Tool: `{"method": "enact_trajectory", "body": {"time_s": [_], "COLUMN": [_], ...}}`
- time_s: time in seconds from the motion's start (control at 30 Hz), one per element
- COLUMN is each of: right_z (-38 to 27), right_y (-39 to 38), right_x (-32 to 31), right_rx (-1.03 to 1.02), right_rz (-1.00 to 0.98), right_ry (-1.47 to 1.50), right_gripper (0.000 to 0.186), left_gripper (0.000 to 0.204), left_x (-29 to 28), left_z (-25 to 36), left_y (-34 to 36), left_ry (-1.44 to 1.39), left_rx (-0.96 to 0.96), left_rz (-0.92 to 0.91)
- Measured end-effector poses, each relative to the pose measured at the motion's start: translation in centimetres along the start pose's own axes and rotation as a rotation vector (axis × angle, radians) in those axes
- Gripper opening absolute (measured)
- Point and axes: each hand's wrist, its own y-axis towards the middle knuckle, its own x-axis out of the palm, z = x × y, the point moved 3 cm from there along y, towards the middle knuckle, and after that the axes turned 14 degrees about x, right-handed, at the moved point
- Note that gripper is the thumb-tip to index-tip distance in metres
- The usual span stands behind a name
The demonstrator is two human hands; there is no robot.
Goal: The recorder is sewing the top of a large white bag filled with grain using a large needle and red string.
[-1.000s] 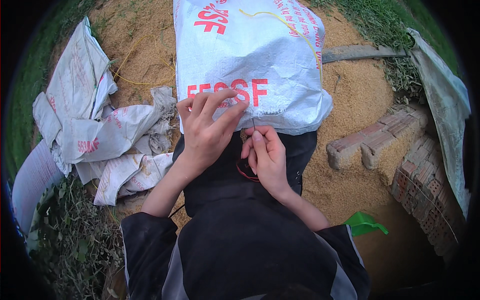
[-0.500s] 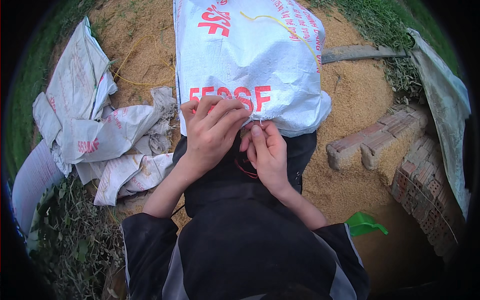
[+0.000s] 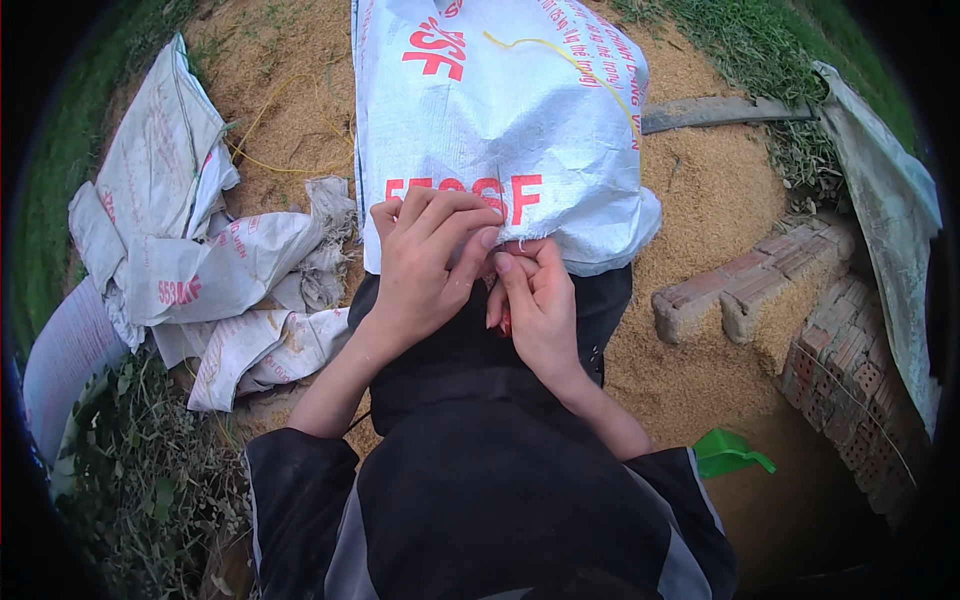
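Observation:
A white woven sack (image 3: 500, 120) with red print and a loose yellow string on it lies over my dark-clad lap. My left hand (image 3: 430, 265) has its curled fingers and thumb pressed on the sack's frayed near edge. My right hand (image 3: 532, 310) is closed just beside it, thumb and forefinger pinched at that edge; what lies between them is hidden. A small red thing, perhaps thread, shows under the right hand's lower fingers.
Crumpled white sacks (image 3: 225, 265) lie at left on grain husks (image 3: 690, 390). At right are stacked bricks (image 3: 750, 280), a curved grey strip (image 3: 720, 115), a pale sheet (image 3: 880, 200) and a green scoop (image 3: 725, 450). Grass borders the husk pile.
A thin dark needle-like item seen in my right fingers a second ago is now hidden. My hands have drawn closer; my left fingers curl more over the edge. The sack's near part has shifted slightly.

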Motion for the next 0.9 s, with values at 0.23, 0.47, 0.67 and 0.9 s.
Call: {"method": "enact_trajectory", "body": {"time_s": [0.23, 0.47, 0.67, 0.9], "right_z": [0.7, -0.8, 0.1, -0.6], "right_y": [-0.2, -0.8, 0.0, 0.5], "right_x": [-1.6, -1.9, -4.0, -3.9], "right_rx": [0.072, 0.284, -0.056, -0.117], "right_rz": [0.062, -0.015, 0.139, 0.110], "right_ry": [0.143, 0.605, 0.361, 0.455], "right_gripper": [0.019, 0.032, 0.034, 0.038], "left_gripper": [0.015, 0.023, 0.018, 0.019], "left_x": [-0.1, -0.1, -1.0, 0.3], "left_z": [-0.8, -2.5, -4.6, -5.4], "left_y": [2.5, 4.4, 7.4, 8.2], "left_ry": [-0.269, -0.785, -0.779, -0.807], "left_rx": [-0.308, -0.580, -0.605, -0.602], "left_rz": [-0.109, -0.139, 0.029, 0.076]}}
